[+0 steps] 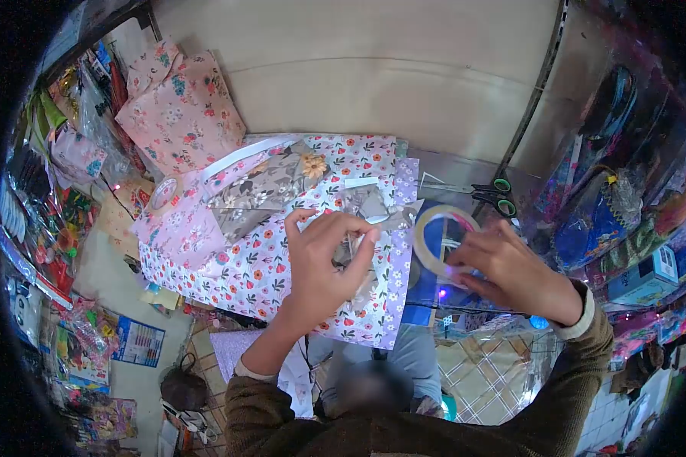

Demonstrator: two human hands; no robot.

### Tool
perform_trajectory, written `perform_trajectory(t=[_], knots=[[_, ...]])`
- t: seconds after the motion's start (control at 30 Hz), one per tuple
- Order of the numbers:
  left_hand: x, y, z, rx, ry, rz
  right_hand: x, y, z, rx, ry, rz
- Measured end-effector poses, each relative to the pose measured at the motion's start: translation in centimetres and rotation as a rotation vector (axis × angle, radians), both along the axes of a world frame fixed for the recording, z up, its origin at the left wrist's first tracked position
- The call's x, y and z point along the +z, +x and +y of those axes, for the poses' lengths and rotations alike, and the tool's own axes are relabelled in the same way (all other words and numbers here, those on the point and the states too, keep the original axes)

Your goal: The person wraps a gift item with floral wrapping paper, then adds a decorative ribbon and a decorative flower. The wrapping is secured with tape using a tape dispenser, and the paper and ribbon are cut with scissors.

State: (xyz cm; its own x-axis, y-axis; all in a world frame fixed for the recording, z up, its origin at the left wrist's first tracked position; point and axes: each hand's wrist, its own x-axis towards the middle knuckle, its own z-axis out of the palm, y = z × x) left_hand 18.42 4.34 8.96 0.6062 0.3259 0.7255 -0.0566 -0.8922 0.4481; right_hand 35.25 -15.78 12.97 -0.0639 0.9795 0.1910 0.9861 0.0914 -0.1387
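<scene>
Tape roll (pixel 420 245) is clamped by the fingers of the right hand (pixel 503 263), which hold its near-right side, with the hole of the roll facing up. The left hand (pixel 328 255) is to the left of this grip, above the floral wrapping paper (pixel 259 266); its thumb and index fingertip are together, beside a small pale strip (pixel 378 219), but I cannot tell whether the strip is between them.

Under the left hand, the paper shows red and orange flowers on white, and a lilac patterned sheet (pixel 398 305) comes out along its right edge. Just beyond the right hand lie scissors (pixel 503 195) with black and green handles. Farther left from the left hand, a yellow flower ornament (pixel 313 165) rests on grey floral material (pixel 259 186), and a second tape roll (pixel 160 195) lies on pink floral paper (pixel 179 236).
</scene>
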Motion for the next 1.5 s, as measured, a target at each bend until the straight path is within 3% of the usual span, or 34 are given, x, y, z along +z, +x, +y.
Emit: perform_trajectory(t=[0.23, 0.33, 0.63, 0.73, 0.83, 0.93, 1.03, 1.13, 1.2, 1.4, 1.5], knots=[[-0.9, 0.7, -0.2, -0.034, -0.027, -0.074, -0.7, -0.4, 0.4, -0.089, 0.054, 0.048], [-0.8, 0.6, -0.2, -0.026, -0.014, -0.095, -0.5, -0.2, 0.4, -0.237, 0.074, 0.064], [-0.8, 0.4, -0.3, -0.017, -0.001, -0.058, -0.4, -0.3, 0.2, -0.263, 0.097, 0.007], [-0.7, 0.2, 0.0, -0.012, 0.024, 0.004, -0.1, 0.2, 0.6, -0.253, 0.021, 0.06], [-0.5, 0.0, 0.4, 0.002, 0.041, 0.042, -0.1, 2.0, 0.9, -0.402, -0.05, 0.107], [-0.5, 0.4, 0.5, -0.002, 0.001, 0.009, -1.2, 5.4, 1.0, -0.541, 0.201, -0.39], [-0.4, 0.6, 0.7, -0.04, -0.069, -0.005, -2.0, 7.3, 0.8, -0.525, 0.075, -0.476], [-0.1, 0.6, 1.1, -0.071, -0.086, 0.022, -1.1, 8.4, 1.7, -0.581, -0.132, -0.1], [0.3, 0.6, 1.3, -0.085, -0.044, 0.026, -1.0, 8.8, 1.5, -0.472, -0.043, -0.237], [0.8, 1.0, 2.8, -0.169, -0.141, -0.033, 0.6, 8.4, 1.3, -0.444, 0.007, -0.315], [-0.2, 1.4, 3.5, -0.283, -0.457, -0.072, 2.4, 7.8, 1.2, -0.484, -0.017, -0.324]])
